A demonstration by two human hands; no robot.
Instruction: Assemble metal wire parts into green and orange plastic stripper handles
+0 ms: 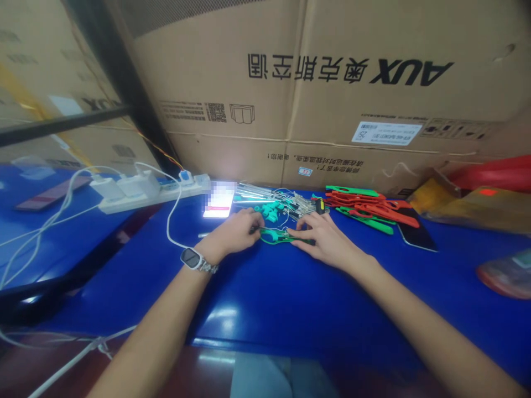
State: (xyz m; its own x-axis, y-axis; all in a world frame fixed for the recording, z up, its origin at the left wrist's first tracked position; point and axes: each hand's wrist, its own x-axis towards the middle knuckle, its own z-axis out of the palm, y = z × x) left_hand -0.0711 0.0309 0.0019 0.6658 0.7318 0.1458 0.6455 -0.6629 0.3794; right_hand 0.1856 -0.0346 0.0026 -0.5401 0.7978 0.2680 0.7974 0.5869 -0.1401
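Note:
My left hand [237,235], wearing a watch [192,258], is closed with curled fingers at the left end of a green plastic handle piece [274,236]. A thin metal rod [202,235] sticks out to the left of this hand. My right hand [321,236] pinches the right end of the same piece, where small parts and a thin white wire show. Just beyond the fingers are a pile of teal plastic pieces [270,210] and a heap of small metallic parts [305,204]. Fine details between the fingertips are blurred.
Long clear-and-metal rods [253,192] lie beside a lit phone [219,199]. Red handle pieces [369,205] and green handle pieces [365,220] overlap a dark phone [417,232]. A power strip [153,194] with white cables stands left. A large carton [332,110] walls the back of the blue table [332,309].

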